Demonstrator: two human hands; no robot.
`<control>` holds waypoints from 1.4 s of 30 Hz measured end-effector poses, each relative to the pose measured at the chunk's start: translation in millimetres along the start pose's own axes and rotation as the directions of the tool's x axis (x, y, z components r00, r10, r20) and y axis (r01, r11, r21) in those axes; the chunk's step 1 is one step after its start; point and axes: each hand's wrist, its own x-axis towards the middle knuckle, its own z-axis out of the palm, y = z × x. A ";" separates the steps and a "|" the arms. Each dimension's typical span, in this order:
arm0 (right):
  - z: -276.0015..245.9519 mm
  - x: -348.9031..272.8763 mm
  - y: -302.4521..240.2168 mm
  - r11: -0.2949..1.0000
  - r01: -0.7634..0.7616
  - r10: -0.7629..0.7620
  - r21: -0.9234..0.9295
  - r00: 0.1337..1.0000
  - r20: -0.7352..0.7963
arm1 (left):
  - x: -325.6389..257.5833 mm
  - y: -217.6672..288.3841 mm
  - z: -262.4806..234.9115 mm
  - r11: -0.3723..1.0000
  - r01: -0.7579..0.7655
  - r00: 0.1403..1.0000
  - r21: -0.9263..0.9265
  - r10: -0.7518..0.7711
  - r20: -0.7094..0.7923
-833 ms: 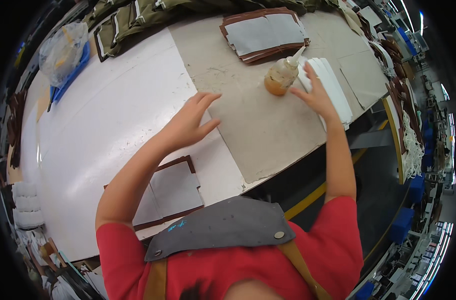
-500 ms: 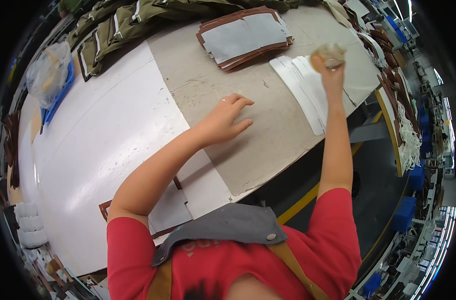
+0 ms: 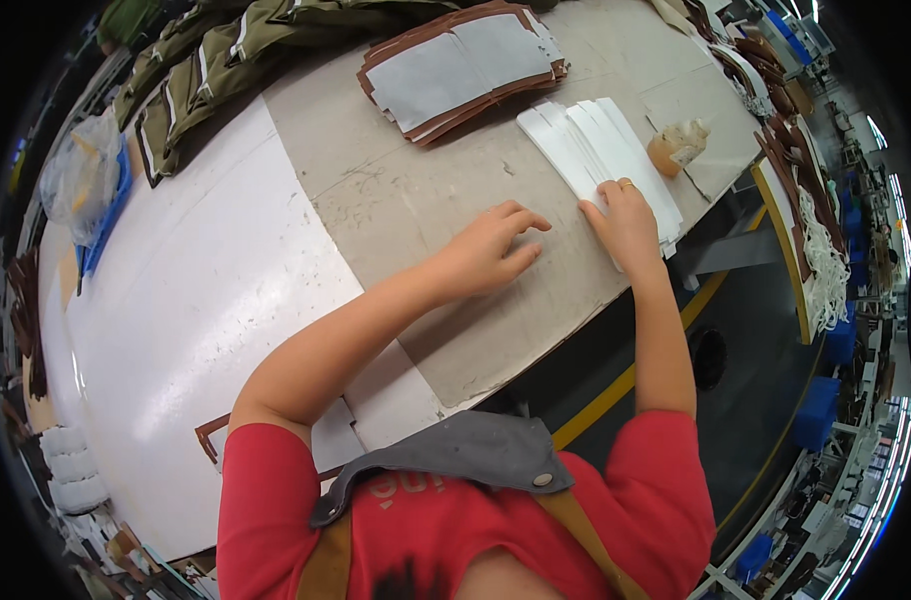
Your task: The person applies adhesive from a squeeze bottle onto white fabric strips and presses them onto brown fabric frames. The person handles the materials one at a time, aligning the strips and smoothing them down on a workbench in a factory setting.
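left of the bottle (image 3: 678, 149), white strips (image 3: 604, 142) lie partly beneath the right hand (image 3: 628, 225), its grip unclear, the left hand (image 3: 486, 252) loose and empty farther left, a likely picking-up step calling for an edge pinch.

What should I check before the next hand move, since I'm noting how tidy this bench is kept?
1. Bottle out of both hands: ok, it sits on the table past the white strips.
2. Left hand free: ok, nothing shows in it.
3. Right hand gripping a strip: cannot tell; its fingertips are at the strips.
4. Strips evenly lined up: not ok, their far ends are staggered.
5. Stack of brown and grey pieces clear of the hands: ok.
6. Brown-edged sheet fully visible: not ok, partly hidden.
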 end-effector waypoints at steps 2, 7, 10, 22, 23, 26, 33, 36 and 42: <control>-2.5 9.9 0.4 0.999 -0.034 0.034 -0.001 0.996 0.078 | -2.0 3.8 -0.6 1.000 -0.002 1.000 -0.023 0.002 0.010; -16.5 25.8 17.4 0.923 -0.186 0.107 0.336 0.965 0.240 | -8.8 4.0 -1.2 0.992 0.022 1.000 -0.126 -0.022 0.006; -15.9 21.7 20.7 0.716 -0.317 0.197 0.622 0.946 0.257 | -7.9 4.0 2.6 0.960 0.070 0.997 -0.270 -0.073 -0.001; 2.5 -36.5 -113.1 0.118 -0.314 0.029 0.942 0.949 0.313 | -46.3 14.1 -5.2 0.600 0.262 0.855 -0.756 -0.508 -0.107; 2.8 -39.2 -117.5 0.020 -0.368 -0.010 0.930 0.930 0.368 | -58.9 6.1 -7.4 0.574 0.232 0.839 -0.785 -0.526 -0.138; -9.9 -41.8 -118.4 -0.185 -0.406 0.175 0.895 0.882 0.437 | -92.9 0.7 -36.5 0.637 0.134 0.794 -0.759 -0.528 -0.303; -61.7 -37.9 -77.5 0.572 -0.143 0.385 0.807 0.916 -0.111 | -190.1 -30.3 -96.9 0.768 0.600 0.498 -0.223 -0.577 -0.648; -53.3 -38.8 -131.4 0.798 0.080 0.030 0.597 0.985 -0.172 | -184.9 -8.7 -89.0 0.468 0.648 0.633 0.601 0.108 -0.766; -13.2 -56.9 -200.1 0.552 0.105 -0.152 0.827 0.988 -0.024 | -153.5 43.9 -50.3 0.767 0.404 0.833 -0.498 -0.533 -0.145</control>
